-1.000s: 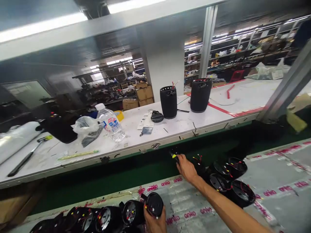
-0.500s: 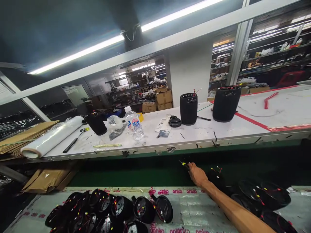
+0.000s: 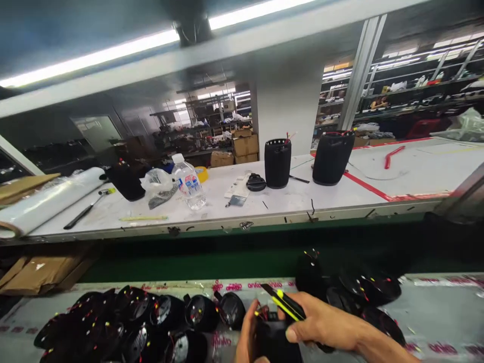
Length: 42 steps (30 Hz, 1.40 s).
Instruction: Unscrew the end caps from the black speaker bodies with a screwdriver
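At the bottom centre, a black cylindrical housing (image 3: 275,343) with small wires at its top is gripped by my left hand (image 3: 247,333), whose fingers wrap its left side. My right hand (image 3: 321,320) holds a black and yellow utility knife (image 3: 285,302) pointing up and left, while its thumb rests on the housing's top edge. To the left, many black round housings (image 3: 200,312) with red and yellow wire ends lie on the lower bench. More black housings (image 3: 372,290) sit to the right of my hands.
The white shelf (image 3: 212,201) holds a water bottle (image 3: 189,181), a plastic bag (image 3: 159,184), a plastic roll (image 3: 49,199), a hammer (image 3: 88,209) and two upright black housings (image 3: 278,164). Folded cardboard (image 3: 41,267) lies at the lower left.
My right hand has come down toward the body with the knife. My left hand has entered view, gripping a black housing. The view has shifted to the right.
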Motion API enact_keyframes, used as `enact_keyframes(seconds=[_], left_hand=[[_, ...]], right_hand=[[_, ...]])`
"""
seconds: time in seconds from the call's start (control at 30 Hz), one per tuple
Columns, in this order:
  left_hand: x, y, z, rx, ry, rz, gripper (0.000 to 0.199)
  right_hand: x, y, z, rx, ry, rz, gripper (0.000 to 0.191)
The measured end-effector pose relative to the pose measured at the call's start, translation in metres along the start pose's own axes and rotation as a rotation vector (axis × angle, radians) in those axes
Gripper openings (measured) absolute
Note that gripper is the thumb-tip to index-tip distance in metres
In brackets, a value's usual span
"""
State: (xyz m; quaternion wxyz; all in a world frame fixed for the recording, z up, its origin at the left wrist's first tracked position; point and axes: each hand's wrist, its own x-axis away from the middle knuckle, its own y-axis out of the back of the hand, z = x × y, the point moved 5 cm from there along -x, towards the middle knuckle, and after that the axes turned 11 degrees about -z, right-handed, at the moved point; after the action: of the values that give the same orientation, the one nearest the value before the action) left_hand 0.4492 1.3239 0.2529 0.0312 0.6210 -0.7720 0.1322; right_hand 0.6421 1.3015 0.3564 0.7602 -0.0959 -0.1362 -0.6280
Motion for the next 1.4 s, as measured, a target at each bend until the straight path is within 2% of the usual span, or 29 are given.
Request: enact_keyframes(seconds=[0.03, 0.13, 0.23, 0.3, 0.43, 0.53, 0.63, 0.77, 0.93, 1.07, 1.4], left_hand=[[0.008, -0.006, -0.009, 0.033, 0.006, 0.056, 0.132], [0.025, -0.004, -0.034, -0.048, -0.003, -0.016, 0.119], [0.039, 0.002, -0.044, 0.039, 0.12, 0.022, 0.113], [0.046, 0.009, -0.045, 0.101, 0.185, 0.011, 0.112], [0.054, 0.02, -0.044, 0.209, 0.267, 0.007, 0.112], [0.059, 0.024, -0.044, 0.227, 0.267, -0.009, 0.11], [0.064, 0.025, -0.041, 0.258, 0.292, -0.041, 0.107], [0.066, 0.027, -0.038, 0.267, 0.249, -0.083, 0.106], [0.067, 0.029, -0.037, 0.289, 0.199, -0.039, 0.097], [0.068, 0.032, -0.04, 0.227, 0.162, -0.073, 0.092], [0.071, 0.025, -0.05, 0.171, 0.184, -0.083, 0.086]], right_hand=[[0.0, -0.007, 0.001, -0.026, 0.012, 0.003, 0.046], [-0.001, -0.016, -0.001, -0.081, 0.065, -0.109, 0.051], [0.009, -0.011, -0.002, -0.062, 0.092, -0.184, 0.057], [0.019, -0.007, -0.002, 0.016, 0.1, -0.139, 0.052], [0.037, -0.002, -0.003, 0.345, 0.065, -0.115, 0.025], [0.046, -0.009, 0.002, 0.475, 0.091, -0.078, 0.026], [0.049, -0.021, 0.013, 0.565, 0.208, -0.056, 0.031], [0.041, -0.034, 0.021, 0.848, 0.376, -0.049, 0.023], [0.034, -0.047, 0.025, 1.115, 0.58, -0.01, 0.012], [0.032, -0.051, 0.024, 1.208, 0.631, 0.01, 0.01], [0.034, -0.048, 0.017, 1.211, 0.69, 0.021, 0.008]])
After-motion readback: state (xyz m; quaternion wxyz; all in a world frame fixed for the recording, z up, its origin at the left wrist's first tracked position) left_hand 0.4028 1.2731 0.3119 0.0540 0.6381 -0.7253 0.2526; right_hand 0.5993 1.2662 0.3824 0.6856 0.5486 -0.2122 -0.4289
